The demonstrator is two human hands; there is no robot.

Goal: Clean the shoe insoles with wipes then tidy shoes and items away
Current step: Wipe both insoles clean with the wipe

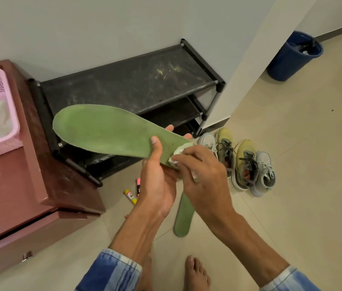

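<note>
Head view: green insole (107, 129) held up off the floor, its narrower end being wiped.
Probably light, bendy foam; left grip (157, 175) clamps that end, thumb on top, fingers beneath, while right grip (203, 175) pinches the wipe (181, 149) against it.

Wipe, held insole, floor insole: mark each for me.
Wipe (180, 149): head view, exposed white wad.
Held insole (103, 129): head view, middle of its green face.
Floor insole (183, 219): head view, middle of its visible part.

Left hand (157, 181) grips green insole (111, 131); right hand (203, 175) presses wipe (179, 151) on it.
</note>
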